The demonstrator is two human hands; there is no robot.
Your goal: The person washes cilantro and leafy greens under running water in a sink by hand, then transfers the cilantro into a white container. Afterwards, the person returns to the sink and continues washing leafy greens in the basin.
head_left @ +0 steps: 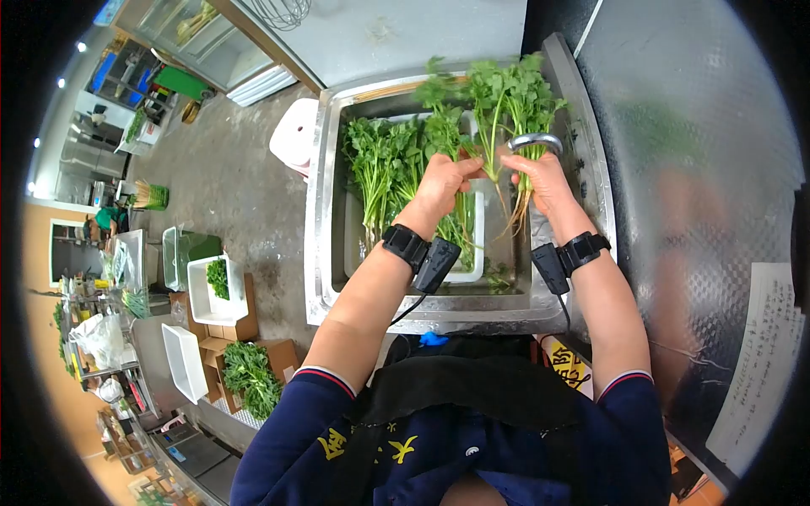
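My left hand is closed over the sink, thumb and fingers pinching a thin celery stem between my two hands. A bunch of leafy celery stands upright in my closed right hand, leaves up, with pale roots hanging below the fingers. The curved metal faucet passes just above my right hand, partly in front of the stems. More celery lies to the left of my left hand. A white basin sits in the steel sink, partly hidden by my arms and the greens.
Right of the sink is a wet metal surface with a written paper sheet. On the floor at left are a white stool, a white bin with greens, and cardboard boxes. A person is far off at left.
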